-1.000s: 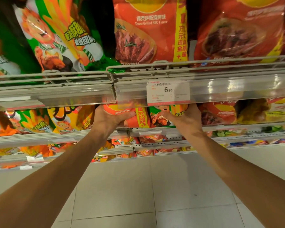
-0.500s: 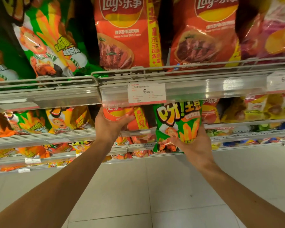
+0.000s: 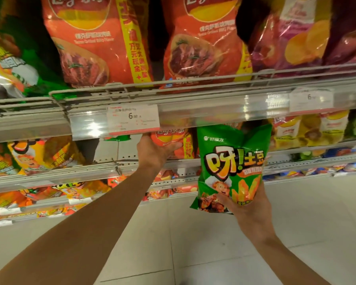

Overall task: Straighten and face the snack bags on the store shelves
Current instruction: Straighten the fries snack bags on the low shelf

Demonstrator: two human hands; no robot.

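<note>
Big orange Lay's BBQ bags [image 3: 95, 42] line the top shelf. Below its rail, the right hand [image 3: 250, 212] grips a green potato-stick bag [image 3: 232, 167] off the shelf, while the left hand [image 3: 154, 153] clamps a small orange Lay's bag [image 3: 173, 140] on the second shelf.

Both arms bare, reaching up and forward from the bottom corners of the view. Left arm runs diagonally from lower left, wrist straight, left hand [image 3: 154, 151] raised, palm forward, thumb spread to the right, fingers curled around what it grips. Right arm comes from lower right, wrist bent back, right hand [image 3: 247, 210] lower than left, palm up, thumb on front, fingers wrapped behind, pinching its load.
</note>
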